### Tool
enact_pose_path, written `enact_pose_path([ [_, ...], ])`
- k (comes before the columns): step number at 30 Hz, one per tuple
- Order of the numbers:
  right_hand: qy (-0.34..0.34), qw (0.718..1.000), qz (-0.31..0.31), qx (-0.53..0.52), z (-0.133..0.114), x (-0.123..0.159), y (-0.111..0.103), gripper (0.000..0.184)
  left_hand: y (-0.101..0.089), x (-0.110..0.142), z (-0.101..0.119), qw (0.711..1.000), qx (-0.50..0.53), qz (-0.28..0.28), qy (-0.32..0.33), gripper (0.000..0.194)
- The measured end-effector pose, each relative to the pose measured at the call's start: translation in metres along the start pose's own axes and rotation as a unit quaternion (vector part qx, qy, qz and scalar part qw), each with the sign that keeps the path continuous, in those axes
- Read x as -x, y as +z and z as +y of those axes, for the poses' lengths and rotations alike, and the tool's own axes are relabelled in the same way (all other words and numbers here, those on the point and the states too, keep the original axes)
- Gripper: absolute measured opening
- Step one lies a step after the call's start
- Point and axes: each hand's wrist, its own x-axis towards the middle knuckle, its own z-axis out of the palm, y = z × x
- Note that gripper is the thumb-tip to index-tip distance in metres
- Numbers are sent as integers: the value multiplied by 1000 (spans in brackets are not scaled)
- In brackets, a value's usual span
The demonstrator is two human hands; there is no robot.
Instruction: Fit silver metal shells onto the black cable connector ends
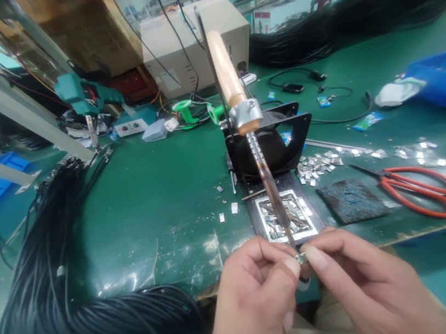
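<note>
A small silvery metal connector [300,258] sits between the fingertips of both hands at the table's front edge. My left hand [257,289] is closed, its thumb and forefinger pinching the connector from the left. My right hand [358,275] is closed too, with thumb and fingertips on the connector's right side. Just above it comes down the tip of a soldering iron [264,166] with a wooden handle, mounted in a metal clamp [245,115]. Whether the tip touches the connector I cannot tell. Something dark and whitish shows under the fingertips, mostly hidden.
Behind the iron stands a black fan [262,150]. A framed tray [262,228] of small metal pieces lies below it. To the right are a dark sponge pad [352,201], orange-handled scissors [421,189] and scattered metal pieces [318,164]. Bundled black cables [56,279] lie left.
</note>
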Motion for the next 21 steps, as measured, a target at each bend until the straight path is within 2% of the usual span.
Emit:
enact_pose_path([
  [10, -30, 999, 12, 41, -2, -3, 1, 26, -1, -1, 3, 1000, -25, -7, -1, 18],
  [21, 7, 999, 26, 35, -4, -4, 5, 30, 0, -3, 4, 1000, -18, -1, -5, 18],
])
